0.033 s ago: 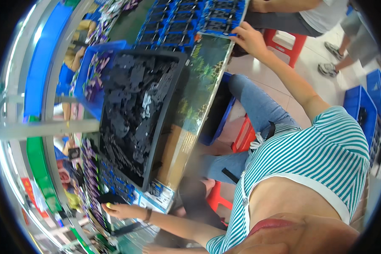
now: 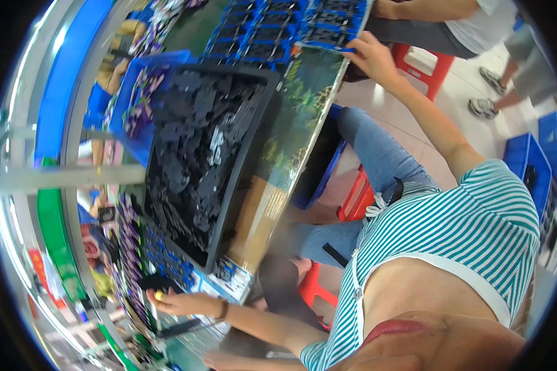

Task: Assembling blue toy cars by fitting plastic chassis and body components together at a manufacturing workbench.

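Note:
My left hand [image 2: 182, 303], with a yellow cover on one finger, is at the lower left. Its fingers are bent against a flat black piece [image 2: 156, 283], which it seems to pinch. At the upper right, my right hand [image 2: 374, 59] has its bent fingertips on the near corner of a blue tray [image 2: 328, 44] filled with dark parts in rows. Between my hands stands a large black bin [image 2: 257, 117] heaped with loose flat black plastic parts [image 2: 198, 130].
More blue trays [image 2: 266, 34] adjoin the held one. A blue bin [image 2: 127, 139] with purple-and-white pieces stands behind the black bin. Cardboard [image 2: 254, 216] lies along the table edge. A metal post [image 2: 68, 177] rises beyond. A co-worker's arm [image 2: 436, 9] and a red stool [image 2: 424, 71] are close on the right.
The view has shifted slightly. Both hands keep nearly the same places: the left beside the flat black piece, the right at the blue tray's corner.

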